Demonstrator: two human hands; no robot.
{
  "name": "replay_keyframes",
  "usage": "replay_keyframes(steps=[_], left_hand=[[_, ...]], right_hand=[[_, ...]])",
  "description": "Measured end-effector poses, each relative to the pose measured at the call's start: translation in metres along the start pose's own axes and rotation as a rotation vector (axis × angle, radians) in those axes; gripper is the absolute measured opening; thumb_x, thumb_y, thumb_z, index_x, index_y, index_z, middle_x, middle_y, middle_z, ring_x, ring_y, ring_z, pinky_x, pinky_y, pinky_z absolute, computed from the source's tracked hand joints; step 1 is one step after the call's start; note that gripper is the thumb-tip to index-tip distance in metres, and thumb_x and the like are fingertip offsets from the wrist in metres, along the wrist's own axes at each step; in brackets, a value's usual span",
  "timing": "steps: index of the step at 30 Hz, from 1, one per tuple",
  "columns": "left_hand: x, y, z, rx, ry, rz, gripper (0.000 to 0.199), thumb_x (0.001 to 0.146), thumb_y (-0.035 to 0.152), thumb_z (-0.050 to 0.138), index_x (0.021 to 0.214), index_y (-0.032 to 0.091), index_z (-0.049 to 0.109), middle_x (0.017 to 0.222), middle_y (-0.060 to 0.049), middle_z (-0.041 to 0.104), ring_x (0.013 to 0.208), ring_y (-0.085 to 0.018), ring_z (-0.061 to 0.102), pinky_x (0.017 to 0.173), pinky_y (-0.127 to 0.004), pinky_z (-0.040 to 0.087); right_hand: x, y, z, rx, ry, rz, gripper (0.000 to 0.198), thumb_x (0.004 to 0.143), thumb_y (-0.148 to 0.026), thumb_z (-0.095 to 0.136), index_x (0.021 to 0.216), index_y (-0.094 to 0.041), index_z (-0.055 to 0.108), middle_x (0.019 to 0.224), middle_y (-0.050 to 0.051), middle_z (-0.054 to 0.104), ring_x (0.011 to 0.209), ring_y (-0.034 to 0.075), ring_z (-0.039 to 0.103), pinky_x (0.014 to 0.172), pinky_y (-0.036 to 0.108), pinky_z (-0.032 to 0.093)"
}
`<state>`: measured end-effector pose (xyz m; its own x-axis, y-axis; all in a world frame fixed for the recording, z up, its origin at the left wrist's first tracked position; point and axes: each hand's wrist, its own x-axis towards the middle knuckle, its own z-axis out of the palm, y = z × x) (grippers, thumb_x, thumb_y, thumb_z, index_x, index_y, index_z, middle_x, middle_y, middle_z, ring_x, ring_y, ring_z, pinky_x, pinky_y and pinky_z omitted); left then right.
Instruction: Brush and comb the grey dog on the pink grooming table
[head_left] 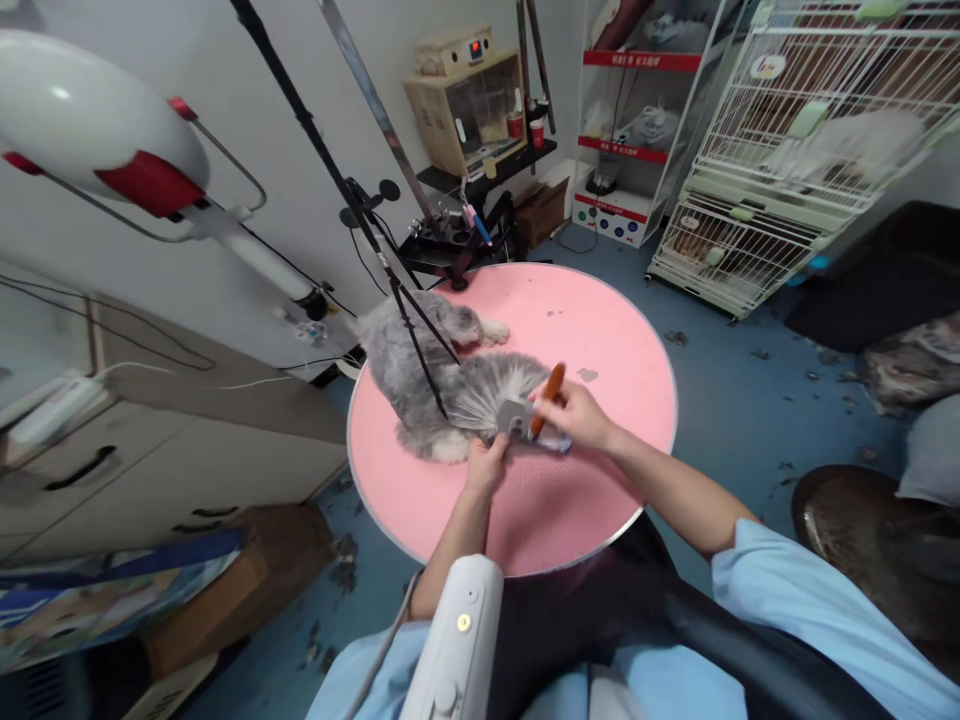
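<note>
A white plastic device [456,640], smooth and boxy with a yellow button, juts up nearest the camera, short of the near edge of the round pink table [607,330]. On the table's left half, close to its left edge, lies a long-haired grey-and-white animal [394,360], with thin black straps [416,340] running down to it. Its coat looks dense and fluffy; the body should be soft, warm and easily hurt, best steadied lightly. The right hand [581,415] grasps the wooden handle of a slicker brush [514,420], whose flat grey head meets fanned-out fur near mid-table. The brush is probably light and stiff, best taken by that rounded handle. The left hand [486,465] rests against the fur beside the brush head; whether it pinches any, I cannot tell.
</note>
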<state>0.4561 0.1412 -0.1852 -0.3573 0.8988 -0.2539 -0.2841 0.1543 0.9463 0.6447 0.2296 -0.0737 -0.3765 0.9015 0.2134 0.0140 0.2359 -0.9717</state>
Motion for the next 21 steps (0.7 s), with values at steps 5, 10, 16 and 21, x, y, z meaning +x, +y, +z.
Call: replay_keyframes(steps=[5,10,16,21], left_hand=[[-0.002,0.016,0.001,0.177,-0.05,0.108,0.033,0.06,0.042,0.087,0.068,0.014,0.072,0.067,-0.004,0.07,0.066,-0.017,0.064,0.068,-0.028,0.052],[-0.006,0.019,0.01,0.274,-0.077,0.14,0.028,0.06,0.039,0.085,0.06,0.016,0.069,0.062,-0.003,0.067,0.061,-0.017,0.059,0.063,-0.029,0.05],[-0.007,0.016,0.01,0.263,-0.113,0.091,0.031,0.061,0.039,0.085,0.057,0.016,0.064,0.057,-0.001,0.059,0.057,-0.015,0.054,0.06,-0.028,0.046],[-0.007,0.012,0.011,0.202,-0.118,0.091,0.029,0.059,0.038,0.084,0.066,0.015,0.069,0.065,-0.003,0.066,0.061,-0.015,0.057,0.064,-0.028,0.047]], right_hand=[[0.005,-0.005,-0.001,-0.042,0.17,-0.146,0.03,0.086,-0.051,0.067,0.085,-0.022,0.064,0.094,0.007,0.071,0.083,0.021,0.067,0.073,0.034,0.054],[0.009,-0.009,0.004,-0.085,0.056,-0.044,0.027,0.087,-0.048,0.065,0.086,-0.021,0.064,0.08,0.004,0.069,0.074,0.019,0.066,0.068,0.032,0.052],[0.011,-0.018,0.011,-0.17,-0.19,-0.117,0.014,0.084,-0.035,0.069,0.085,-0.021,0.065,0.084,0.004,0.07,0.074,0.019,0.065,0.071,0.033,0.053],[0.016,-0.024,0.015,-0.181,0.081,-0.172,0.013,0.087,-0.035,0.065,0.088,-0.022,0.064,0.089,0.006,0.071,0.079,0.02,0.065,0.074,0.034,0.052]])
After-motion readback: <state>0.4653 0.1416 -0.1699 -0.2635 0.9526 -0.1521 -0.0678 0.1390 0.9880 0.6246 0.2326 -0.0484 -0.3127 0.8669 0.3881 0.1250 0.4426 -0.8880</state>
